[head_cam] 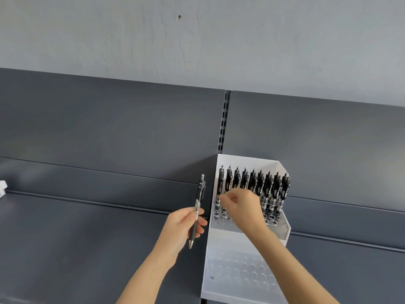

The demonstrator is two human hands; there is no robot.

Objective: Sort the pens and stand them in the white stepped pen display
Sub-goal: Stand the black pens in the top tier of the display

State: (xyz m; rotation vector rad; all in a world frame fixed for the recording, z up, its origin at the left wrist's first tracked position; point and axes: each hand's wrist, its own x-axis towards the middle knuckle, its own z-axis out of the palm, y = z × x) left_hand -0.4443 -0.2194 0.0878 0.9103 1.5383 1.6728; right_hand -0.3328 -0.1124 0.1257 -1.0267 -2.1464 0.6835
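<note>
The white stepped pen display (pixel 282 234) stands on a dark grey shelf, right of centre. Several black pens (pixel 266 185) stand upright in its upper step. My left hand (pixel 183 226) grips one black pen (pixel 198 202) by its lower barrel, upright, just left of the display. My right hand (pixel 240 207) reaches over the upper step with fingers curled at the leftmost standing pens (pixel 220 185); whether it pinches one is hidden by the fingers. The lower step's clear plate of round holes (pixel 241 273) holds no pens.
The dark grey shelf (pixel 87 249) stretches left and right of the display, with a grey back panel (pixel 109 128) behind it and a slotted upright (pixel 224 123) above the display. A white object (pixel 2 187) peeks in at the far left edge.
</note>
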